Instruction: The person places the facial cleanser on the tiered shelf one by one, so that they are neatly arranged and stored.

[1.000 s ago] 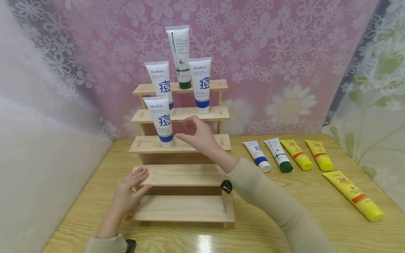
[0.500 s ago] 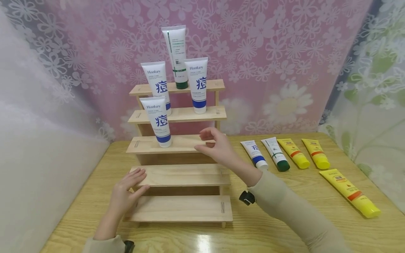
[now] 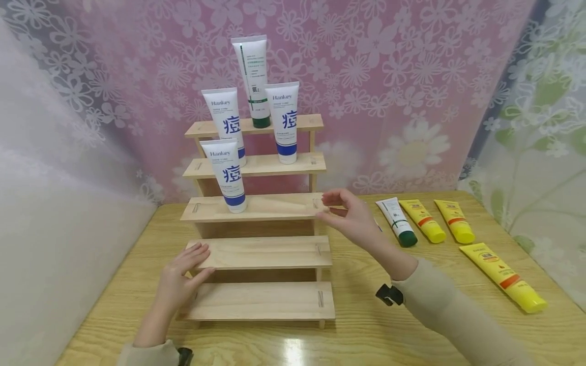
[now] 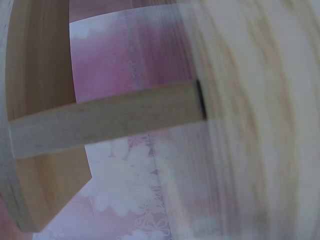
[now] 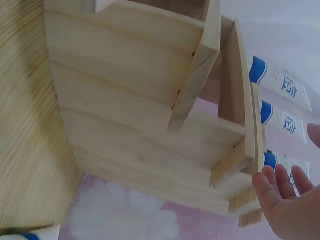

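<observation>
My left hand [image 3: 179,278] rests on the left end of the second step of a wooden tiered stand [image 3: 261,252], fingers over the board. At the right end of the middle step is my right hand [image 3: 350,218], empty, thumb and fingers apart and loosely bent. A white-and-blue tube [image 3: 225,175] stands cap down on that middle step. Two like it, a left tube [image 3: 224,122] and a right tube [image 3: 284,122], stand one step higher. On the top step is a white tube with a green cap [image 3: 254,81]. Behind my right hand, another white-and-blue tube [image 5: 30,235] is mostly hidden.
On the table [image 3: 366,315] to the right lie a white-and-green tube [image 3: 397,222] and three yellow tubes, one of them nearer the front [image 3: 503,277]. A pink flowered curtain [image 3: 366,101] hangs behind the stand. A pale wall [image 3: 68,213] is at the left.
My right hand has moved right, away from the white-and-blue tube on the middle step, to that step's right end. The left hand has stayed on the stand.
</observation>
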### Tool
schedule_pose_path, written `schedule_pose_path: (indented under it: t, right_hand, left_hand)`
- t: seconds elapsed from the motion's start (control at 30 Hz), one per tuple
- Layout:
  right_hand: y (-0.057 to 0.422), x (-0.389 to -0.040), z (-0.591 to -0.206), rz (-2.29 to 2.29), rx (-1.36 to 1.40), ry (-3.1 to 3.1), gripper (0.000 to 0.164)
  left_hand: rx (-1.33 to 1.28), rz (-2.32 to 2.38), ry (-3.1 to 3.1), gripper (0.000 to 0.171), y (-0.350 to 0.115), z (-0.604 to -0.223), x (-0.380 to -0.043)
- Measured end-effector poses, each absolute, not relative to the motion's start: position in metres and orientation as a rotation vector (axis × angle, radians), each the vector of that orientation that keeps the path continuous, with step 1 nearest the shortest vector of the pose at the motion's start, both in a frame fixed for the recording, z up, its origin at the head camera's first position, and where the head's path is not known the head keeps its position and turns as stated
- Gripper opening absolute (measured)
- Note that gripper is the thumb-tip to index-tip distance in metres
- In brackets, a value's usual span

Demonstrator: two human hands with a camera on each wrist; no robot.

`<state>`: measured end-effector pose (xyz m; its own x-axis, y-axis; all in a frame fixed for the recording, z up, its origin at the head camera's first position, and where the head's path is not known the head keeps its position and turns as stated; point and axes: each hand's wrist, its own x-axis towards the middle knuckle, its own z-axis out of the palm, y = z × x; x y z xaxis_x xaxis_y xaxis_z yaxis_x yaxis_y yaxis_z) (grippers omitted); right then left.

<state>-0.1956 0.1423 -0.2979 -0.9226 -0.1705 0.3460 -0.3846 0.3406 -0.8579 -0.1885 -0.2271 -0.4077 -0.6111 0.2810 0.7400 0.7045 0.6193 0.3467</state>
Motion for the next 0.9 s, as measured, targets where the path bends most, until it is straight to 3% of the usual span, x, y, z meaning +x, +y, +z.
schedule_pose_path:
  t: [0.9]
  right_hand:
    - [0.243,-0.166,-0.331,1.261,0.262,-2.591,0.041]
  left_hand:
    - [-0.777,-0.833,-2.184,0.038,-0.227,-0.407,-0.188]
